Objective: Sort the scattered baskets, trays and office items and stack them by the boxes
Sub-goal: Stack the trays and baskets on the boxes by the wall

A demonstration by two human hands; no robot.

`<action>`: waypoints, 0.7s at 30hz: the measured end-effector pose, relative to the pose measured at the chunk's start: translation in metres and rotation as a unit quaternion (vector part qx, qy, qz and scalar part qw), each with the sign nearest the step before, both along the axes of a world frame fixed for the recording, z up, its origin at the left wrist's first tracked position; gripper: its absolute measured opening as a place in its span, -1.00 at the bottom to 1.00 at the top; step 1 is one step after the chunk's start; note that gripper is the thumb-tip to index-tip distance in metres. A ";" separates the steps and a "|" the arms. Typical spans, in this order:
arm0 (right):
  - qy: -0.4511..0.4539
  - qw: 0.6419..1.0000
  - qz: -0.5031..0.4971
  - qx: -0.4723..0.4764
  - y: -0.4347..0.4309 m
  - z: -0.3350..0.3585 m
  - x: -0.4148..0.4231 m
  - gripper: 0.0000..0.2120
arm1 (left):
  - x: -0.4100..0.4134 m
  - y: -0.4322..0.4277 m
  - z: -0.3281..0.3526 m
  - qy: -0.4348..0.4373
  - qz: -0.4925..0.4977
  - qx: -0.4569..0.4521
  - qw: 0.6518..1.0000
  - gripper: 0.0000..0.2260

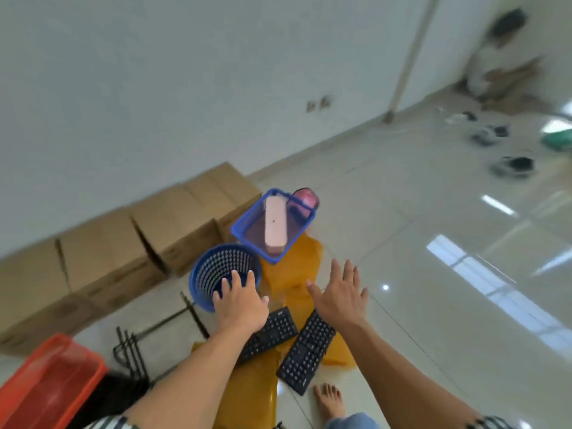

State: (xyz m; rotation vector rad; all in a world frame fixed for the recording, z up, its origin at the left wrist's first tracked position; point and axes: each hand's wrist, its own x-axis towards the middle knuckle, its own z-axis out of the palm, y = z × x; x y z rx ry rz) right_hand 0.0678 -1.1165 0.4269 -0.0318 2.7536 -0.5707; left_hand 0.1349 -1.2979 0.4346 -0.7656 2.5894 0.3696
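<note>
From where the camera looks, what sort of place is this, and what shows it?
Probably a bare office or storeroom being tidied: cardboard boxes lined along a white wall, two computer keyboards lying on a glossy tiled floor, and a round blue basket.

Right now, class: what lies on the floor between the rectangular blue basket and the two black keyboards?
In the head view, crumpled yellow plastic fills the stretch between the rectangular blue basket and the keyboards.
</note>
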 end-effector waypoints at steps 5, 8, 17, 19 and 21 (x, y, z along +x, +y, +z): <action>0.049 0.992 -0.111 -0.028 0.033 0.036 0.024 -0.18 | -0.026 0.036 0.036 0.068 -0.132 -0.013 0.989 -0.35; 0.056 0.982 -0.179 -0.034 0.067 0.044 0.047 -0.18 | -0.026 0.078 0.047 0.097 -0.238 -0.037 0.966 -0.36; 0.050 0.914 -0.401 -0.034 0.209 0.045 0.142 -0.18 | -0.004 0.244 0.059 0.119 -0.472 -0.021 0.873 -0.36; 0.058 0.896 -0.439 -0.032 0.239 0.043 0.165 -0.19 | 0.008 0.281 0.059 0.122 -0.513 -0.015 0.849 -0.37; 0.062 0.877 -0.476 -0.030 0.270 0.039 0.191 -0.19 | 0.023 0.321 0.057 0.117 -0.552 -0.012 0.826 -0.37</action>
